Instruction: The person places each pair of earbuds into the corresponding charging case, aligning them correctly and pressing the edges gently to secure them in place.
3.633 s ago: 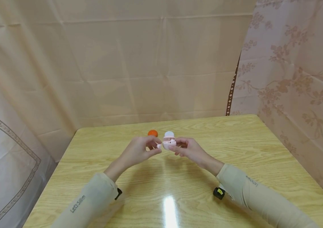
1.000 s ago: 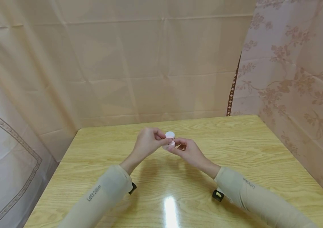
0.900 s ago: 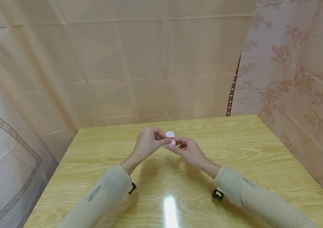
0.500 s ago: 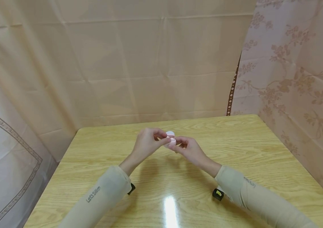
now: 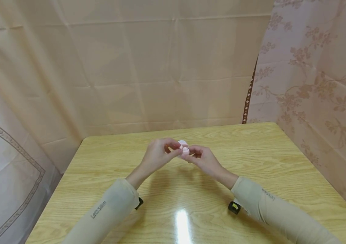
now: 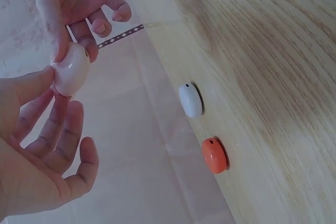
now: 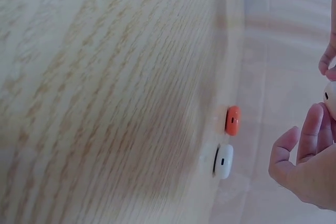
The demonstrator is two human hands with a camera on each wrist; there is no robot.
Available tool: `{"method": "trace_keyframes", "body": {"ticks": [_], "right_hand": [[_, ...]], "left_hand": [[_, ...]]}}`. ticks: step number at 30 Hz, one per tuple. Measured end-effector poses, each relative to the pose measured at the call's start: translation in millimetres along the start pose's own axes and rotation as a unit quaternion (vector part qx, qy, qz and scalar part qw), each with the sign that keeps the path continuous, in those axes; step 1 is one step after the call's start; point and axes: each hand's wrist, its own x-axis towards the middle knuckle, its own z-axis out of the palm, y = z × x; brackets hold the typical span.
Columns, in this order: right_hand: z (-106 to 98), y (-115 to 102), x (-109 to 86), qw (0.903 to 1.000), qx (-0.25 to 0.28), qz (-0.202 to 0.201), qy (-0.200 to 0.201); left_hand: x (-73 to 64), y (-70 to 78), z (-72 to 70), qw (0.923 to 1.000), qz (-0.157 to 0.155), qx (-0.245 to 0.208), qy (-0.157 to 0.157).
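My right hand (image 5: 204, 159) holds a small pink earbud case (image 5: 186, 151) with its lid up, thumb in front and fingers behind. Against the case's open side, my left hand (image 5: 157, 154) pinches a small pale pink earbud (image 5: 181, 147) between thumb and forefinger. The left wrist view shows the rounded underside of the pink case (image 6: 72, 72) between both hands' fingertips; the earbud is hidden there. At its right edge, the right wrist view catches only part of the case (image 7: 329, 97), above the right hand's fingers (image 7: 310, 129).
On the wooden table (image 5: 221, 142) behind the hands lie a white case (image 6: 190, 100) and an orange case (image 6: 214, 155), side by side near the far edge. A beige curtain (image 5: 160, 67) hangs right behind the table, and a floral one (image 5: 319, 84) at the right.
Since the earliest frame, my left hand has moved right, bringing the earbud to the pink case. It now covers the orange case in the head view. Lately the fingers have shifted only slightly.
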Motion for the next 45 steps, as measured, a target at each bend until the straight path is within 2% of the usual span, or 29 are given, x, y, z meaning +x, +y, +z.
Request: {"method": "trace_keyframes", "body": {"ticks": [9,15,18,25,41,45], "right_hand": [[0.8,-0.6,0.2,0.9999,-0.002,0.004,-0.009],[0.7,-1.9,1.6,0.9999,-0.005,0.011,-0.006],[0.5,-3.2,1.9,0.9999,-0.003,0.015,-0.003],[0.6,-4.2,0.9,0.9999,0.008,0.014,-0.005],[-0.1,-3.1,1.0,0.9993,0.029,0.02,-0.014],[0.2,-3.2,1.6,0.999,0.036,0.019,-0.017]], "left_hand": [[-2.6,-2.9,0.1,0.9997,0.012,0.019,-0.008],[-4.4,-3.7,-1.7,0.9967,0.038,0.071,-0.003],[-5.3,-4.2,-1.6,0.9954,0.048,0.083,0.0],[-5.4,-6.4,0.1,0.9957,0.057,0.073,0.007],[-5.5,-8.8,1.0,0.9972,0.071,0.02,0.008],[-6.9,-9.3,0.4,0.9977,0.066,0.013,0.011]]}}
